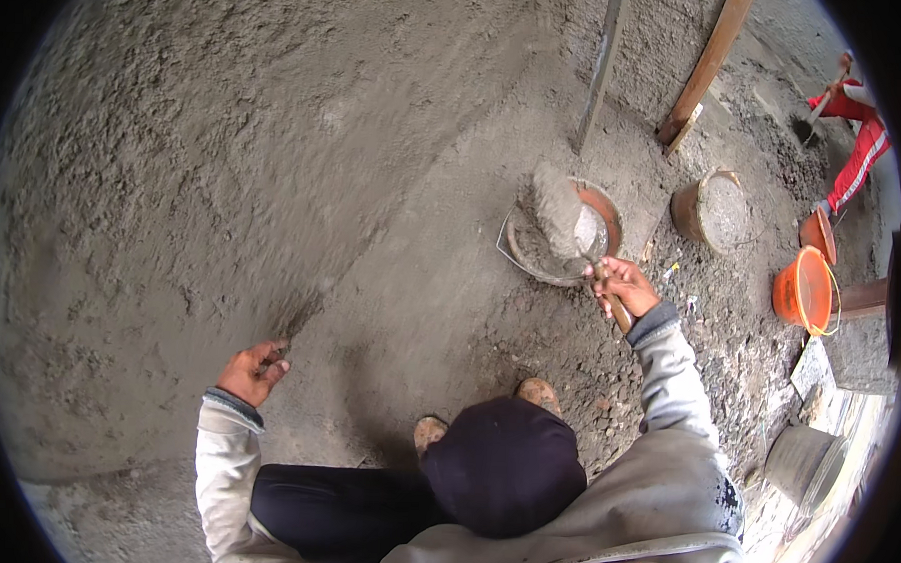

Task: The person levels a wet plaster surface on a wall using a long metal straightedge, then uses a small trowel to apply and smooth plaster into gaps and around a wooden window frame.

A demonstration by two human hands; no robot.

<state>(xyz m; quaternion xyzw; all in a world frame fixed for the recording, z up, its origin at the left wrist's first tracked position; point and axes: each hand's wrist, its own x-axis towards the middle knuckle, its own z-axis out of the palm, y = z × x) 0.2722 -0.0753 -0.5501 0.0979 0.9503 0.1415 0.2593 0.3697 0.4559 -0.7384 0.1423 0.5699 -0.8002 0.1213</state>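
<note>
My right hand is wrapped round the wooden handle of a trowel. Wet grey mortar is heaped on its blade, above a round bucket with a wire handle and more grey mix inside. Off to the left, my left hand is closed, its thumb and fingers around something I cannot make out. A dark, blurred streak extends from these fingers along the rough grey cement surface.
A second bucket holds grey mix. Further right are an orange bucket and a grey bucket. A metal post and a wooden post rise beyond. A co-worker in red trousers holds a long-handled tool.
</note>
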